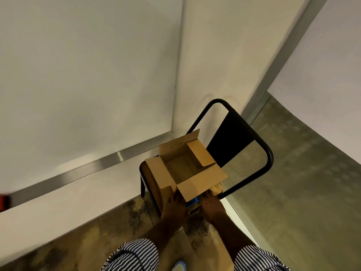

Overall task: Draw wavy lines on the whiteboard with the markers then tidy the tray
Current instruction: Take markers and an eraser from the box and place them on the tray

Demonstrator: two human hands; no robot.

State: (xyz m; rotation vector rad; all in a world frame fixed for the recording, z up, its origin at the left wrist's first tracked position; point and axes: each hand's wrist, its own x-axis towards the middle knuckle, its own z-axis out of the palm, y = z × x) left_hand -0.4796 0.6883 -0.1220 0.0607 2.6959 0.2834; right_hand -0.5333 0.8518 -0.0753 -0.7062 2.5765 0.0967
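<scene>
A cardboard box (185,169) sat on the seat of a black metal-framed chair (259,145), its four flaps folded outward and its inside bare as far as the head view showed. The chair stood in a corner, its back rail toward the right, with a whiteboard (88,75) spreading across the left wall and a second white panel (224,45) meeting it at the corner seam. Along the lower edge of the whiteboard ran a silver metal tray (82,173), and at its far left end, cut by the frame edge, a small red object (3,200) rested; what it was could not be told. The left hand (174,209) lay against the near left side of the box just below the front flap, its fingers reaching up along the cardboard, fairly straight and pressed to the surface rather than curled round anything. The right hand (210,207) was at the near right side of the box, its fingertips tucked under the front flap so that they were hidden; whether it gripped the flap or only touched it could not be told. Between the two hands, under the front flap, a small blue item (192,202) showed, partly covered; its nature was unclear. Both forearms came from striped sleeves (132,253) at the bottom of the view, above a mottled concrete floor (93,231). No markers could be made out, and the whiteboard surface showed no visible lines.
</scene>
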